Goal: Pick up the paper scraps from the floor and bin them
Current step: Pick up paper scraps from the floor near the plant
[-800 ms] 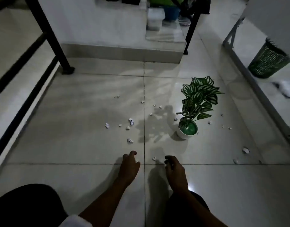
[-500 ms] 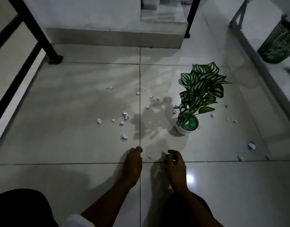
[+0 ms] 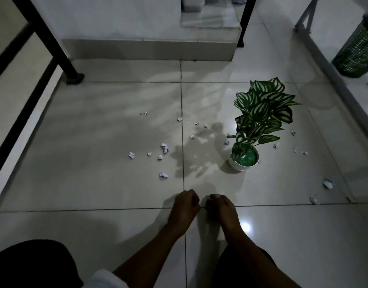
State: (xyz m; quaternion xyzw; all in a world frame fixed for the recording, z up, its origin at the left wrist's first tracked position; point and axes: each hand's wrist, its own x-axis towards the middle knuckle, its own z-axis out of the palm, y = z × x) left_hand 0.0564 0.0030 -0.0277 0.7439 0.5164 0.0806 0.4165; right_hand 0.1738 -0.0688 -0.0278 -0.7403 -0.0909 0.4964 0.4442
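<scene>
The paper scraps (image 3: 164, 148) lie strewn over the tiled floor (image 3: 96, 142), one cluster left of the central grout line, a looser trail running toward the potted plant (image 3: 244, 159), and two larger pieces (image 3: 327, 183) well off to the right. Nearest the person, both hands are down at the tile joint: the left hand (image 3: 185, 208) has its fingers curled inward and the right hand (image 3: 219, 208) is likewise bunched, fingertips turned toward the other hand, the two almost touching. A scrap may be pinched between or beneath them, but the light is dim and the fingers cover the spot, so I cannot tell whether either hand holds anything. The step in hand appears to be the nearest pick. To do it well, nip each piece with fingertips rather than sweeping (the glossy tile would let small bits skate away), gather several into one palm before rising, and work outward from the near piece (image 3: 163, 175) to the cluster beyond. Care is wanted around the plant, whose leaves overhang scraps close by its pot. The green mesh bin (image 3: 357, 53) stands well apart at the far right, so fewer trips with a fuller hand would serve best.
</scene>
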